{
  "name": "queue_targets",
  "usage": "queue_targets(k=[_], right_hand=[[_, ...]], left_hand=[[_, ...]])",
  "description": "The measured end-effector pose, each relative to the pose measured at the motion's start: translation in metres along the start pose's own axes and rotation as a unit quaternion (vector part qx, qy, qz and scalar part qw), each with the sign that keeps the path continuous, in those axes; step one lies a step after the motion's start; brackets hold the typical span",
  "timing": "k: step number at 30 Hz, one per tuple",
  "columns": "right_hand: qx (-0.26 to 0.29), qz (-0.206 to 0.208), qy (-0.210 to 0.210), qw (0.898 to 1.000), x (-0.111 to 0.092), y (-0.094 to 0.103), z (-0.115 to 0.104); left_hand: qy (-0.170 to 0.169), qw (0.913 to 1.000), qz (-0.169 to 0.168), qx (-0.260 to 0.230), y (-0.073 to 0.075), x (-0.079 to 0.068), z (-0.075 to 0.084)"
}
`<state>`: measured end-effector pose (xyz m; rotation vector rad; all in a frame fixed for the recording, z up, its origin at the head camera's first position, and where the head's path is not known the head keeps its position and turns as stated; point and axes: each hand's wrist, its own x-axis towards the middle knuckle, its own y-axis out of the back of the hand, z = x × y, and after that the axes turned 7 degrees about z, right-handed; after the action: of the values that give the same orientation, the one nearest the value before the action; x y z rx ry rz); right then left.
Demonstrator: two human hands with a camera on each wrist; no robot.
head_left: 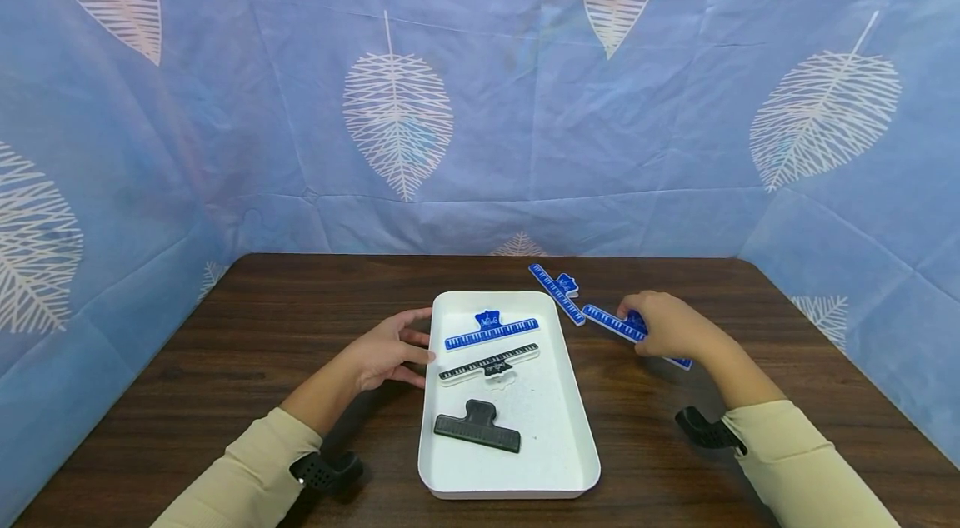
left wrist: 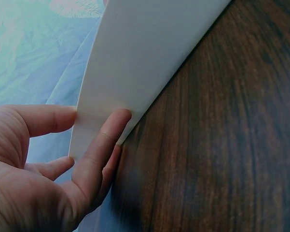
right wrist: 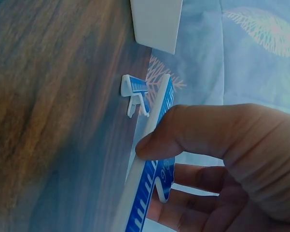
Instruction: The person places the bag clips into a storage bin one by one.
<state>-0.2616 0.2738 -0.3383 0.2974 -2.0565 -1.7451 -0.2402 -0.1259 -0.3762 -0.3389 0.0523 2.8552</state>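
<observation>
Blue clip (head_left: 619, 326), right grip (head_left: 672, 324) pinching it, left grip (head_left: 384, 353) spread against white tray (head_left: 553, 428)

In the head view, the right hand (head_left: 667, 324) covered the middle of the blue clip (head_left: 612, 321) which it held, and the letters on the black-and-white clip (head_left: 489, 363) were too small to read. The right wrist view cut off the blue clip's lower end, and the left wrist view cut the white tray (left wrist: 123, 58).
</observation>
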Motion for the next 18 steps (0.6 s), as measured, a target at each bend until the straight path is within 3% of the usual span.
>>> queue_targets(k=[18], right_hand=[[0.009, 0.000, 0.015, 1.000, -0.002, 0.006, -0.020]], left_hand=[[0.002, 1.0000, -0.006, -0.004, 0.001, 0.000, 0.000]])
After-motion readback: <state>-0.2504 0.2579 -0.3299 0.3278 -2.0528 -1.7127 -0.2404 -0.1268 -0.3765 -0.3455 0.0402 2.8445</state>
